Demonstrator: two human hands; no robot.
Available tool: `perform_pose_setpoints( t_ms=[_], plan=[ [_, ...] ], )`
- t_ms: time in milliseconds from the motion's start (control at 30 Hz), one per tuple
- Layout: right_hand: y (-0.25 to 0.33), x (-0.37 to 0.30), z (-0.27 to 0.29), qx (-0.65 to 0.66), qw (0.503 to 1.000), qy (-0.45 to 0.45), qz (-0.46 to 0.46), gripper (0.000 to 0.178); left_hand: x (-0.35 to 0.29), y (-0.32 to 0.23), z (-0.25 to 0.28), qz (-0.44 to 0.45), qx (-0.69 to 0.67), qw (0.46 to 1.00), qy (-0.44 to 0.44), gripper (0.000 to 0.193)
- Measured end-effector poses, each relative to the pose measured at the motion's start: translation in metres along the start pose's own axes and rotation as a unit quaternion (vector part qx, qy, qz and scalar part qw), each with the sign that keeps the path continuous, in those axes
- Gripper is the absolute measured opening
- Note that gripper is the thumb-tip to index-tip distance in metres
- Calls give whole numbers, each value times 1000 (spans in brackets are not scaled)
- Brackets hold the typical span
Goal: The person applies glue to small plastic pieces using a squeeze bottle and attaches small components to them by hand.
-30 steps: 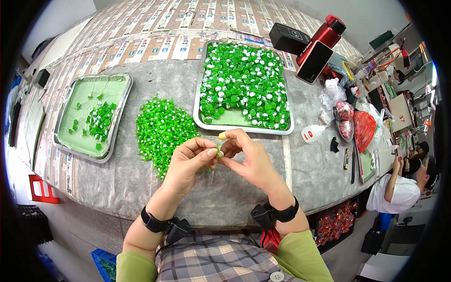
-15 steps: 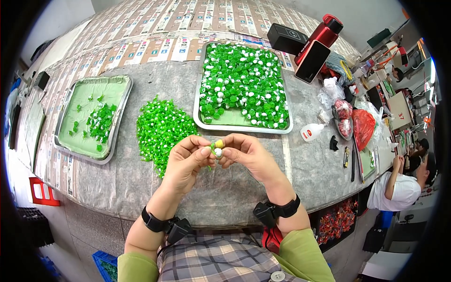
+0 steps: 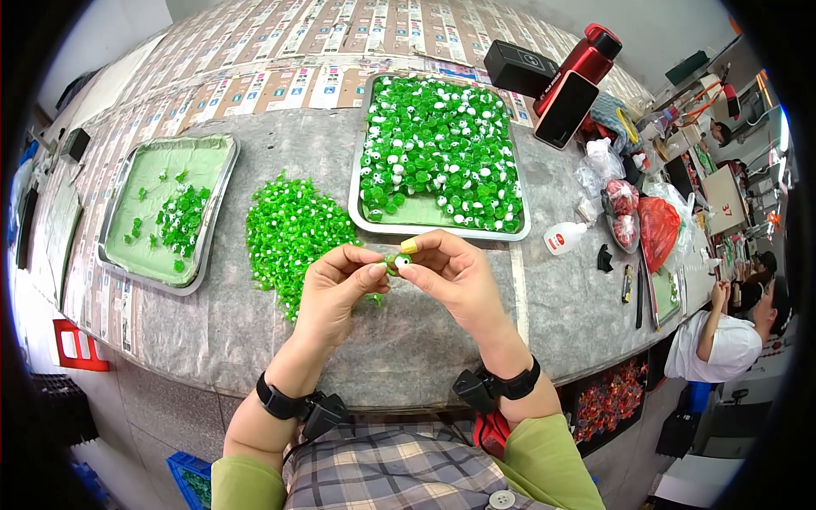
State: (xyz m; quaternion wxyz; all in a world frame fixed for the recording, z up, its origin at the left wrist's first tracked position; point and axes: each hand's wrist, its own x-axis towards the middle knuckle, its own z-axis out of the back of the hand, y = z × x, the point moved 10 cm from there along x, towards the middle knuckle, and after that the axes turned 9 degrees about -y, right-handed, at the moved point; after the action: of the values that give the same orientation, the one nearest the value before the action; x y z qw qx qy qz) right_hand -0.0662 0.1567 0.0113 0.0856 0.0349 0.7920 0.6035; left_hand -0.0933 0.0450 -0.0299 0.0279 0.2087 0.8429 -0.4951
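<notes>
Above the table in front of me, my left hand (image 3: 338, 285) pinches a small green plastic piece (image 3: 391, 262) between thumb and fingertips. A white eye-like ball (image 3: 404, 262) with a dark dot sits against that piece. The thumb of my right hand (image 3: 466, 287) touches the ball, and its index finger, wrapped at the tip in yellow tape (image 3: 409, 246), is curled just above it. Just beyond my left hand lies a loose heap of small green-and-white pieces (image 3: 297, 229). Past my hands stands a large metal tray (image 3: 442, 231) full of green pieces with white eye balls.
On the left, a smaller tray (image 3: 140, 174) holds a few green clusters. A white squeeze bottle (image 3: 564, 238), a red bag (image 3: 659, 231) and a cutter (image 3: 626, 285) lie rightward. Behind stand a phone (image 3: 566, 112), red flask (image 3: 586, 59) and black box (image 3: 517, 68). Another person (image 3: 722, 340) sits far right.
My right index finger has lifted off and up from the small piece. The white ball has turned so its dark dot shows. My left hand has hardly moved.
</notes>
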Motion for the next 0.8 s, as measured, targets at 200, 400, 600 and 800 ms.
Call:
perform_pose_setpoints(
  t_ms=[200,400,600,800],
  plan=[
    [-3,0,2,3,1000,10,0,18,0,-1,-1,-7,10,1000,0,12],
    [-6,-1,1,25,1000,1,-6,19,-4,-16,-4,-102,79,992,3,8],
    [-19,2,0,54,997,31,-55,23,-9,-30,-10,-206,191,960,6,7],
    [-17,1,-3,7,996,54,-64,24,-15,-44,-19,-281,287,915,24,9]
  ],
)
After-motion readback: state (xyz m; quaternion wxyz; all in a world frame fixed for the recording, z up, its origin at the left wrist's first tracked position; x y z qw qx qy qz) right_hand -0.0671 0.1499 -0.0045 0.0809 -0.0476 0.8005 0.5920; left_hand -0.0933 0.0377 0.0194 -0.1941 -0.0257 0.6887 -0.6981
